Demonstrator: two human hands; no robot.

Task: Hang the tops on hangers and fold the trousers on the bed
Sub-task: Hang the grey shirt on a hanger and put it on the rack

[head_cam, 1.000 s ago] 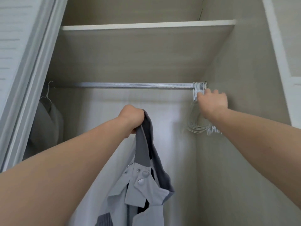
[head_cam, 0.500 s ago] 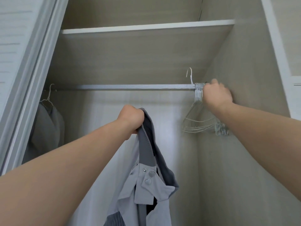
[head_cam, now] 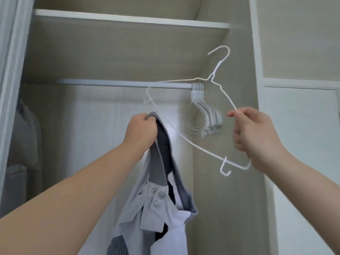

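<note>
My left hand (head_cam: 141,131) grips the dark grey collar of a grey and white top (head_cam: 161,203), which hangs down from it inside the open wardrobe. My right hand (head_cam: 252,133) pinches one shoulder of a white wire hanger (head_cam: 200,148), held free of the rail and tilted, its hook pointing up to the right. The hanger's long bar crosses just right of the top's collar. Several more white hangers (head_cam: 206,115) hang bunched at the right end of the clothes rail (head_cam: 117,83).
A shelf (head_cam: 128,21) runs above the rail. A grey garment (head_cam: 25,129) hangs at the far left behind the sliding door frame (head_cam: 11,70). The wardrobe's right side wall (head_cam: 239,181) stands close behind the hangers, and a white cupboard door (head_cam: 301,135) is right of it.
My right hand lifted one hanger off the bunch at the rail's right end and drew it out towards me. My left hand kept holding the top up.
</note>
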